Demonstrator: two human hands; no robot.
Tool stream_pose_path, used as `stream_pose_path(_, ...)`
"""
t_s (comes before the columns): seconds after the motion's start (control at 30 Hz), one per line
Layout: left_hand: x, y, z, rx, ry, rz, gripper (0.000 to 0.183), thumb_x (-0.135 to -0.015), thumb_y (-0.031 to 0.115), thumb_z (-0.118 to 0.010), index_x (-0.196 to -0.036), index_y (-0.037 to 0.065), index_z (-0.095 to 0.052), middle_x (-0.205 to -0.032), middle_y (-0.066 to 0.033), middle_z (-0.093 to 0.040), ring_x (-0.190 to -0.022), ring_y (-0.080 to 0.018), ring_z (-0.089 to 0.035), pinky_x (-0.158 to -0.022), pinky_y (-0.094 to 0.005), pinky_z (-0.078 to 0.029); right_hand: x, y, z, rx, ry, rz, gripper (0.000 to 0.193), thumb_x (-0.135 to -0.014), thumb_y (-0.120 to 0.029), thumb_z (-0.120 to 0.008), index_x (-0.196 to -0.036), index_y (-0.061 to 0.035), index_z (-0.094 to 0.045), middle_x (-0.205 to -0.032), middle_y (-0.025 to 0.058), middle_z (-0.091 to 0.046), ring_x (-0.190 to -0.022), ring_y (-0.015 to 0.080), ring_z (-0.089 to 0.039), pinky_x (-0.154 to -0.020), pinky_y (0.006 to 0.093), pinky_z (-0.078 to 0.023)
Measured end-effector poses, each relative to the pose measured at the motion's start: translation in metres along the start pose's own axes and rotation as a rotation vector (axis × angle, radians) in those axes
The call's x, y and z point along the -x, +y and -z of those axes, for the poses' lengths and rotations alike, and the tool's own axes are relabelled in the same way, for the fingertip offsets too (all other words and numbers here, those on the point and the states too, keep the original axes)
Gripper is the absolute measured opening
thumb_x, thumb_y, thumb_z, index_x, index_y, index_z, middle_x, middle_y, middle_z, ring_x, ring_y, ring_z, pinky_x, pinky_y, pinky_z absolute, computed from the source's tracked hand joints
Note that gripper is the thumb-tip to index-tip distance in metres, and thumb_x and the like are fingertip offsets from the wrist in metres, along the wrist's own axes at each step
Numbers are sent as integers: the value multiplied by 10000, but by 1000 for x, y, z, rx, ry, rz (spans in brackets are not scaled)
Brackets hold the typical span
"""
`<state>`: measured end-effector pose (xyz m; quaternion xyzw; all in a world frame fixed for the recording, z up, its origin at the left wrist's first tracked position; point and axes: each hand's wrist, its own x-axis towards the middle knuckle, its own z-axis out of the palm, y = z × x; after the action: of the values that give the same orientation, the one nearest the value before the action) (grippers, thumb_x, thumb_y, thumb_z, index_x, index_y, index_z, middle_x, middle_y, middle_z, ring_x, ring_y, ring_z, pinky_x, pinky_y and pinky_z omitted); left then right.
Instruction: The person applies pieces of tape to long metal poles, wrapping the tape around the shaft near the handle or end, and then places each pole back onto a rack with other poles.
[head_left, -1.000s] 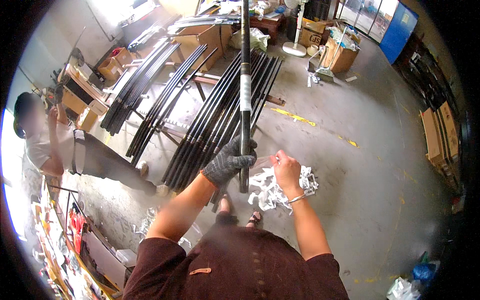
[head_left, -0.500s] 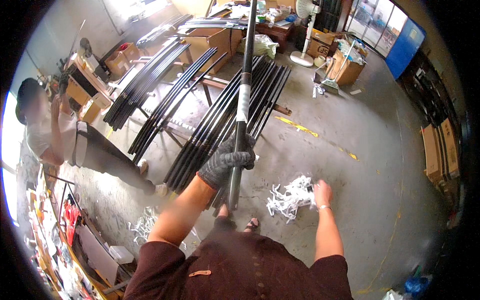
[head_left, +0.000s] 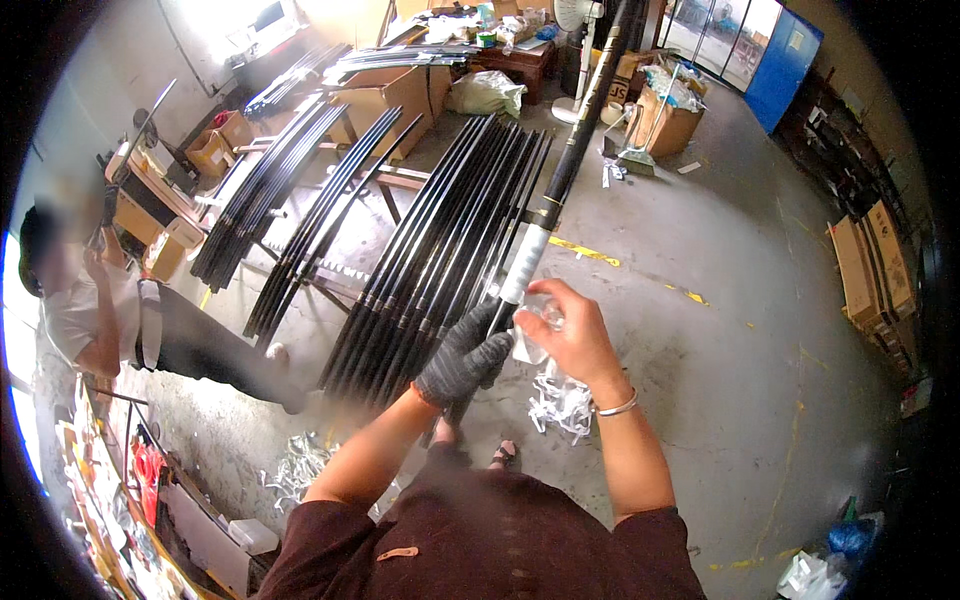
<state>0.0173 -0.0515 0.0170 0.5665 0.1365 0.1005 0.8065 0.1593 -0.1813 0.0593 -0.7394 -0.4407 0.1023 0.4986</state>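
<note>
My left hand (head_left: 468,358), in a dark grey knit glove with an orange cuff, is closed around the lower part of a long black rod (head_left: 572,160). The rod tilts up and away to the right, with pale bands along its upper length. Just above the glove, a white wrapping (head_left: 525,263) covers a section of it. My bare right hand (head_left: 572,335), a bangle at its wrist, is beside the lower end of this wrapping. Its curled thumb and fingers hold a crumpled piece of clear plastic film (head_left: 528,340); its far end is partly hidden.
Many black rods (head_left: 430,240) lie side by side on low racks ahead and to the left. White strips (head_left: 562,402) are heaped on the floor below my right hand. A person (head_left: 100,300) stands at the left. Cardboard boxes (head_left: 868,270) lean at the right; a fan (head_left: 575,15) stands behind.
The rod has tipped from near upright toward the right. My right hand has come up from low at the right to the white wrapping, with clear film in its fingers.
</note>
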Motion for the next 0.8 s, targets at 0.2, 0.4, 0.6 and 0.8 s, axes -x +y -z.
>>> stream_pose_path(0.2,-3,-20,1,-241,83,-371,519,-869,105,-663,-1319,68,-407,-880,1,-546,-641,-71,-505,-540,-217,-444,-4,-20,-5,118,-9,72,211,-844,-187,-672,-899,14,-642,-738,189,-630,-639,337,-615,-583,357,-467)
stream_pose_path(0.4,0,28,32,324,-358,104,746,-701,121,-775,-1346,35,-411,-823,-32,-571,-630,-125,-562,-505,-258,-455,-8,-24,-13,327,-33,353,118,-780,-116,-653,-729,-40,-579,-609,141,-544,-571,327,-565,-521,400,-437)
stream_pose_path(0.6,2,6,61,276,-214,227,342,-806,109,-715,-1096,63,-540,-862,-35,-586,-735,-140,-570,-630,-281,-482,-13,37,-31,577,-118,271,115,-782,-164,-619,-714,-87,-566,-623,144,-585,-612,342,-610,-549,445,-482)
stream_pose_path(0.8,19,-13,114,334,-171,353,549,-680,110,-824,-1137,59,-525,-857,-57,-598,-681,-163,-575,-563,-291,-477,24,183,7,971,-241,-76,135,-787,-214,-579,-739,-102,-635,-689,156,-650,-686,374,-651,-611,485,-517)
